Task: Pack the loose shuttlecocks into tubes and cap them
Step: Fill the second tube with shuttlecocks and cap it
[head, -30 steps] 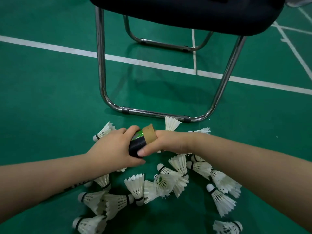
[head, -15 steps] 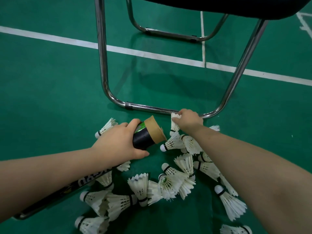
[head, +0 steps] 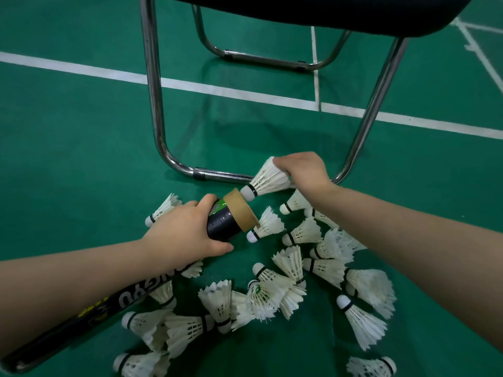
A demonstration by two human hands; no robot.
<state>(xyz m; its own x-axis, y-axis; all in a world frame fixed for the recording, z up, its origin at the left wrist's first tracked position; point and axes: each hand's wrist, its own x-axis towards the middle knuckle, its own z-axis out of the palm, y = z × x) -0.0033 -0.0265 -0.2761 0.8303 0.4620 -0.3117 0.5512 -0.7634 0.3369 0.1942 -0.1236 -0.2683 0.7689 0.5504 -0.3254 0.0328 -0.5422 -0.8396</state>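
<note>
My left hand (head: 185, 231) grips a long black shuttlecock tube (head: 226, 221) near its open cardboard mouth, which points up and to the right. My right hand (head: 306, 170) holds a white feather shuttlecock (head: 268, 178) by its skirt. Its cork tip points down-left and sits right at the tube's rim. Several loose white shuttlecocks (head: 294, 268) lie scattered on the green floor below and to the right of the tube. The tube's far end runs back under my left forearm toward the lower left corner.
A chair with chrome tube legs (head: 155, 104) and a dark seat (head: 326, 12) stands just beyond my hands; its floor rail (head: 217, 176) passes behind the held shuttlecock. White court lines (head: 81, 69) cross the green floor.
My right hand picked a shuttlecock off the floor near the chair rail and brought it left to the tube's mouth. The left hand kept hold of the tube, tilting its mouth upward.
</note>
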